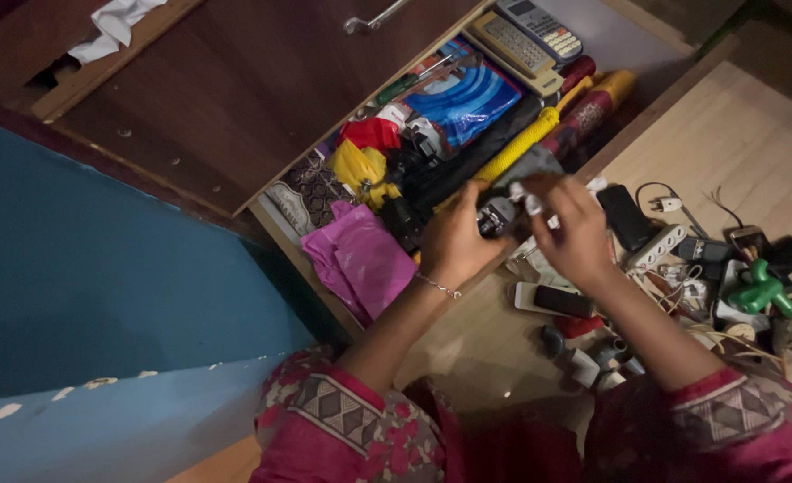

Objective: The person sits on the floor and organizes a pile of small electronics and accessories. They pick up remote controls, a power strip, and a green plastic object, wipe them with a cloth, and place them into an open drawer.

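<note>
Left hand: the left hand (pixel 454 240) is curled around a small dark and silver gadget (pixel 496 217), gripping it from the left side over the edge of the open drawer (pixel 281 234).
Right hand: the right hand (pixel 575 231) is closed on the gadget's other end, fingers pinched at a bit of white near its top.
Gadget: held up between both hands, just above the drawer's front corner; too small and dim to tell what kind it is.
In the drawer: a pink bag (pixel 364 259) at the near end, yellow cloth (pixel 357 167), red cloth (pixel 371 132), a blue packet (pixel 465 91), two calculators (pixel 528 38).
On the floor: white power strip (pixel 657 245), black phone (pixel 626 217), green toy (pixel 765 292) among tangled cables.
</note>
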